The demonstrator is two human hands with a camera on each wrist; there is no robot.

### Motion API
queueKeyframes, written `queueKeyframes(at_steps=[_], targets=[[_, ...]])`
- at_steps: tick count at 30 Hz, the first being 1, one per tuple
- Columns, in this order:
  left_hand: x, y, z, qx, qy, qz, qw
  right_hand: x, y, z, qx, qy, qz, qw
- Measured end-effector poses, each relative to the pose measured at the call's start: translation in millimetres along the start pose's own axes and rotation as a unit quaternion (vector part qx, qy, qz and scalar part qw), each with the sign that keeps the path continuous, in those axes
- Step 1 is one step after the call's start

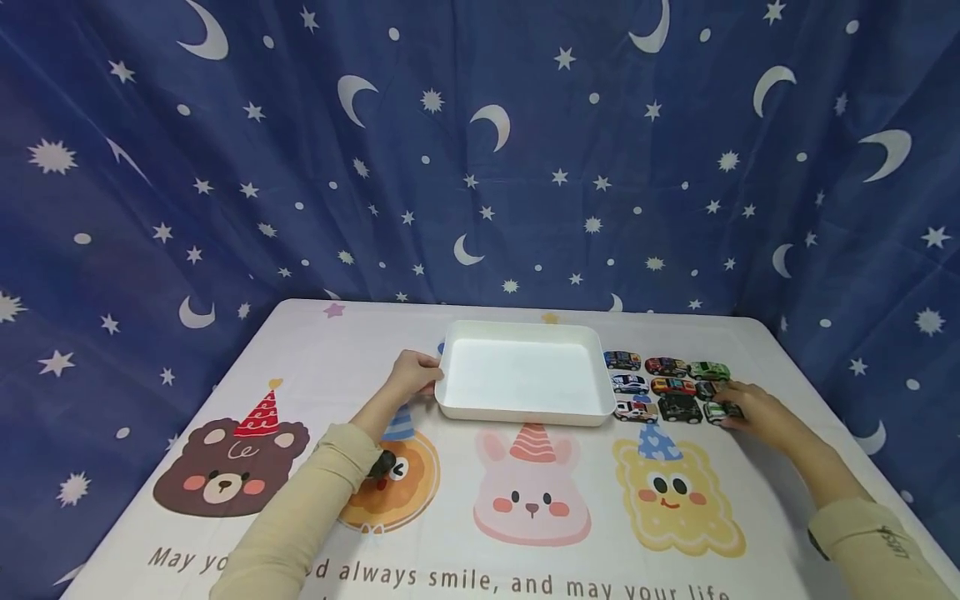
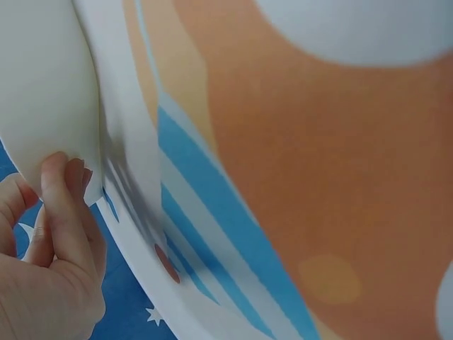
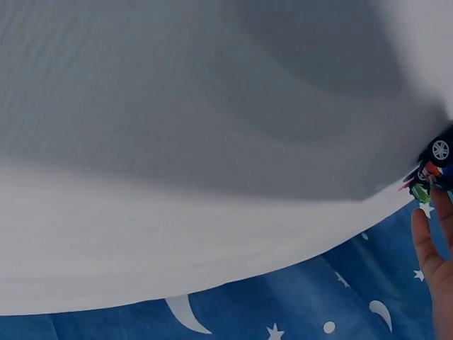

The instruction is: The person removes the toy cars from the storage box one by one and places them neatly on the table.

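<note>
A shallow white tray [image 1: 525, 375] lies on the table. My left hand [image 1: 415, 375] pinches its left wall; in the left wrist view the fingers [image 2: 64, 205] bend against the tray's wall [image 2: 49, 92]. Right of the tray, several small toy cars stand close together in rows, among them a green car [image 1: 708, 370], a red and yellow car [image 1: 672, 386] and a black car [image 1: 680, 408]. My right hand [image 1: 753, 408] reaches over the right end of these rows, its fingertips touching the rightmost cars. In the right wrist view its fingers [image 3: 425, 241] stretch beside a car's wheel [image 3: 440, 150].
The white tablecloth [image 1: 420, 567] bears printed cartoon faces and lettering. A small dark object [image 1: 382, 464] lies by my left sleeve. Behind the table's far edge hangs a blue curtain [image 1: 450, 208] with moons and stars.
</note>
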State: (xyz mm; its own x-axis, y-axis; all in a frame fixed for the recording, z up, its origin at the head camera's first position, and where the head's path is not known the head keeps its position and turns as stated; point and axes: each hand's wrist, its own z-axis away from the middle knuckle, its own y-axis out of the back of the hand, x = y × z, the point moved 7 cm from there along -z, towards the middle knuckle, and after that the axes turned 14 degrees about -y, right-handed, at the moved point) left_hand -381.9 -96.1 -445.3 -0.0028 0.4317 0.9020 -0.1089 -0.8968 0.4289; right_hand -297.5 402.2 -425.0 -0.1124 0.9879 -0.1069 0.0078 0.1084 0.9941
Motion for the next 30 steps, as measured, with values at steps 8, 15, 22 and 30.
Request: queueKeyframes(at_steps=[8,15,22,30], targets=[[1.3,2.0,0.0,0.011,-0.005,-0.002,0.9999,-6,7,3,0.032,0.02,0.009,0.999],[2.2,0.5,3.1,0.003,-0.003,-0.012,0.9999,-24,17,9,0.105,0.006,0.008,0.994],[-0.8,2.4,2.8,-0.004,-0.004,-0.016,0.9999,-59,25,-1,0.133,0.043,-0.011,0.99],[4.3,1.2,1.7,0.004,-0.025,-0.031,0.9992,-101,44,-11,0.135,0.033,-0.048,0.989]])
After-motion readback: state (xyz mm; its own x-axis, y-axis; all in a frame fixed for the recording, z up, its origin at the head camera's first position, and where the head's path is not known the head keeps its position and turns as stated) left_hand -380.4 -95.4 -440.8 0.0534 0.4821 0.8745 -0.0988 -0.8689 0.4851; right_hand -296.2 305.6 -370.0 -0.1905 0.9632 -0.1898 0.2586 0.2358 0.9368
